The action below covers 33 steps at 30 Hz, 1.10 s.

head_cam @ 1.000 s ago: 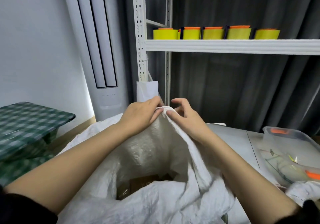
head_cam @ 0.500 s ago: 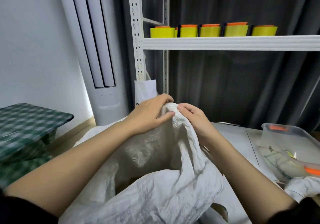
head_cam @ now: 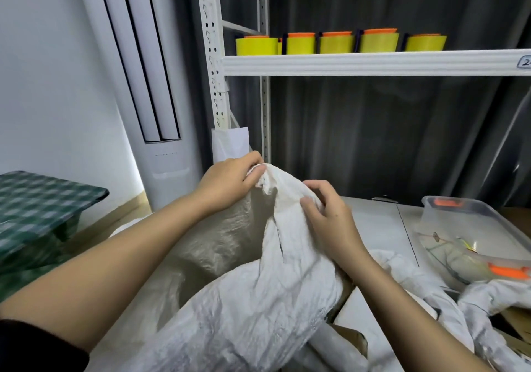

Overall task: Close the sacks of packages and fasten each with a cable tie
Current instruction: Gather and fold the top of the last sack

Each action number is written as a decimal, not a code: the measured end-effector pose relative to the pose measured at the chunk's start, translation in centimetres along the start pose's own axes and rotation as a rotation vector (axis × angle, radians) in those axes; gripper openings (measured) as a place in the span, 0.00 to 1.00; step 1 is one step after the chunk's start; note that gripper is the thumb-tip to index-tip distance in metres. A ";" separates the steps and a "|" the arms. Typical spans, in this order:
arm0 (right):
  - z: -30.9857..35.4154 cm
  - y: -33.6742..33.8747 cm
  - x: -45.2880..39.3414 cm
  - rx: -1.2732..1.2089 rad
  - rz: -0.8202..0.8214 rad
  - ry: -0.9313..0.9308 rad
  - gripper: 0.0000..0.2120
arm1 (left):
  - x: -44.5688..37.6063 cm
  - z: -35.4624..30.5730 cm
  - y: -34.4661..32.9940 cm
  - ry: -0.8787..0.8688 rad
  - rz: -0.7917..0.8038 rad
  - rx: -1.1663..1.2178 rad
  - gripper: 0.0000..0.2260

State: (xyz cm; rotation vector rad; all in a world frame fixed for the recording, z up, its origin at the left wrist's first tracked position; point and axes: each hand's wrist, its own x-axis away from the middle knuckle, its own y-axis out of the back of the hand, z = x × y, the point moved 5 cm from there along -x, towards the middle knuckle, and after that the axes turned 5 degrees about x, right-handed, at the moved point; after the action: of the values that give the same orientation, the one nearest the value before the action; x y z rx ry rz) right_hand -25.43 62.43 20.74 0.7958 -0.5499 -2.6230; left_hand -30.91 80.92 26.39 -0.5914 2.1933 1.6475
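White woven plastic: sack (head_cam: 258,308) filling the lower middle, mouth gathered upward into a crumpled peak. Left hand (head_cam: 230,183) at the top of that peak, fingers curled round the bunched rim, pinching it. Right hand (head_cam: 330,222) just below and to the right, fingers and thumb curled over a fold of the same gathered cloth, gripping it. Fingertips of both partly buried in the folds, so hard to say how much fabric lies inside each grip. Inside of the sack open toward the left, its contents hidden behind the raised front wall. Bottom of the sack cut off by the lower edge. No way to tell a cable tie apart from the clutter anywhere in view.

To the right, second white sack (head_cam: 474,308) lying slack, partly cut off, with brown cardboard edges showing beneath. Behind it, clear plastic bin (head_cam: 465,213) with orange clips, contents blurred through the wall, thin strands inside too faint to name. Above, white metal shelf (head_cam: 373,62) carrying yellow rolls (head_cam: 336,43) with orange tops, right end out of frame. Far left, green checked tablecloth (head_cam: 43,199), blurred. White standing air conditioner (head_cam: 161,130) against the wall.
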 end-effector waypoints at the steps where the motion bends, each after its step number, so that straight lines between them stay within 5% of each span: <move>1: 0.0 0.2 0.0 -0.133 -0.030 0.009 0.10 | -0.1 0.2 -0.1 0.020 0.021 0.059 0.09; 4: -0.1 0.2 -0.5 -0.503 0.025 -0.085 0.10 | -0.2 0.3 -0.2 0.021 0.055 0.174 0.09; 7: 0.8 0.2 -1.4 -0.826 0.202 -0.212 0.13 | 0.3 -2.6 0.3 -0.172 -0.029 0.238 0.15; 11: 2.3 0.6 -1.8 -0.906 0.262 -0.215 0.13 | 0.6 -6.2 -0.6 -0.355 -0.070 0.063 0.21; 13: 2.3 1.1 -1.3 -0.737 0.152 -0.185 0.11 | 0.3 -5.9 -0.6 -0.336 -0.154 -0.060 0.21; 15: 2.5 1.9 -0.4 -0.291 0.028 -0.089 0.15 | 0.1 -5.9 -0.5 -0.329 -0.213 -0.177 0.20; 18: 3.2 2.4 1.2 0.373 -0.035 -0.034 0.28 | -0.8 -6.0 -0.7 -0.230 -0.088 -0.193 0.13; 20: 3.0 2.8 1.4 0.407 -0.102 -0.008 0.25 | -1.6 -5.6 -0.5 -0.124 0.032 -0.103 0.13; 25: 1.3 2.9 0.6 -0.402 -0.049 0.003 0.04 | -2.4 -4.3 0.0 0.020 0.216 0.207 0.22; 29: 0.2 2.1 0.0 -0.923 0.124 -0.263 0.10 | -0.9 -6.2 -0.1 -0.295 0.052 0.103 0.17; 33: 0.4 1.8 -0.1 -0.984 0.229 -0.270 0.13 | -0.2 -7.1 -1.3 -0.318 -0.002 0.194 0.14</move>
State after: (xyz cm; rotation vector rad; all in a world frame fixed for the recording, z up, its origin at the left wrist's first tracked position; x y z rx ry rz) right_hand -25.22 61.04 21.87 0.0561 0.5513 -2.3468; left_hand -30.19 73.83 27.35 -0.2573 2.0814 1.3947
